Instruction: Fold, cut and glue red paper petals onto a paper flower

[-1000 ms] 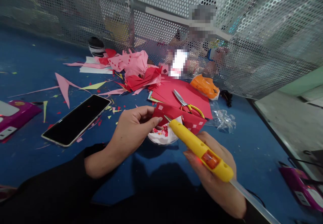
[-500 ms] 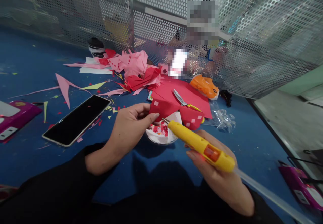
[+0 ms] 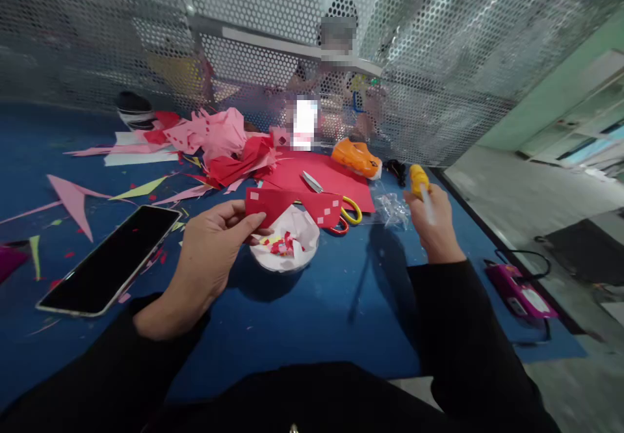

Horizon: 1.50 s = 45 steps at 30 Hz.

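Your red paper strip [image 3: 319,207], marked with pale squares near both ends, hangs above the far side of the bowl [image 3: 280,269], its notched lower edge facing you. You pinch its left end between the thumb and fingers of your left hand [image 3: 207,257], while its right end is free; whether the strip touches the bowl's rim you cannot tell. Inside the bowl's white lining lie small red, pink and yellow bits. Just behind the strip, partly covered by it, are the scissors [image 3: 312,183], with red sheets [image 3: 292,171] beneath and beyond them. Off to the right, your right hand [image 3: 435,222] is closed around the yellow glue gun [image 3: 419,181], raised well apart from the strip, near the table's dark right edge; its tip is hidden from you. Between bowl and right forearm stretches the blue tabletop [image 3: 336,316], giving that arm room. Clear plastic [image 3: 392,210] and an orange packet [image 3: 355,158] crowd the inner side of that hand. Left of your left wrist lies a phone [image 3: 110,261]; farther back, pink scraps [image 3: 219,132] pile toward the perforated screen [image 3: 273,56]
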Each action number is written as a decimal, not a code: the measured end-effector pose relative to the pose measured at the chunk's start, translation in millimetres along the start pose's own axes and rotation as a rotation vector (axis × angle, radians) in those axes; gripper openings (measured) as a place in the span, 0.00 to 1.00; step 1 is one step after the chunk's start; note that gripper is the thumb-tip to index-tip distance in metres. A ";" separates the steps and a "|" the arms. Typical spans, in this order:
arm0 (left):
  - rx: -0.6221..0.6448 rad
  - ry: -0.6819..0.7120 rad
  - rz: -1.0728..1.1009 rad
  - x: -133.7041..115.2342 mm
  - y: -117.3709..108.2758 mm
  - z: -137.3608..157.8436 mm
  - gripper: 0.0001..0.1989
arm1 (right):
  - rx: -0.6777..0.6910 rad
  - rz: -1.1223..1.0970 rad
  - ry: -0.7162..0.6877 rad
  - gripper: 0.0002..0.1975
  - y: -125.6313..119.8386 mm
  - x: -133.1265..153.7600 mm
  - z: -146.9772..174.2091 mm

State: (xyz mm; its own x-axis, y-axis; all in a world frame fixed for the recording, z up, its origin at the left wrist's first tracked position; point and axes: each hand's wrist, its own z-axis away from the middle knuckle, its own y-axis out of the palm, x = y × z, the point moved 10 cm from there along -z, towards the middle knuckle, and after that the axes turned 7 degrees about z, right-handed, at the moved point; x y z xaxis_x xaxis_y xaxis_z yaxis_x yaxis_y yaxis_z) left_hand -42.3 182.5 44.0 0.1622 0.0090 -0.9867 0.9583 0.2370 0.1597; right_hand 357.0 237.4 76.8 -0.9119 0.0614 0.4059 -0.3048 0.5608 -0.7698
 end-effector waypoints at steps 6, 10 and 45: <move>-0.007 0.030 0.024 -0.1 -1.9 -2.2 0.08 | 0.050 0.333 0.031 0.16 25.6 -24.3 -2.6; -0.012 0.048 0.023 -5.0 -2.4 -0.7 0.05 | 0.140 0.436 0.012 0.15 39.6 -24.3 2.6; -0.131 0.130 0.178 -17.5 -21.1 -7.9 0.02 | 0.679 0.228 -1.064 0.09 83.1 246.5 138.7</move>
State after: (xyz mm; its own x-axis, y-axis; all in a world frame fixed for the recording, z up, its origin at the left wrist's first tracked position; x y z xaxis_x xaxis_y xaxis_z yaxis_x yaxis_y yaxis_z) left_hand -67.2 185.0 57.7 0.2861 0.1845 -0.9403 0.8774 0.3441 0.3344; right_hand 68.8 184.6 44.6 -0.6351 -0.7635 -0.1172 0.0947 0.0735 -0.9928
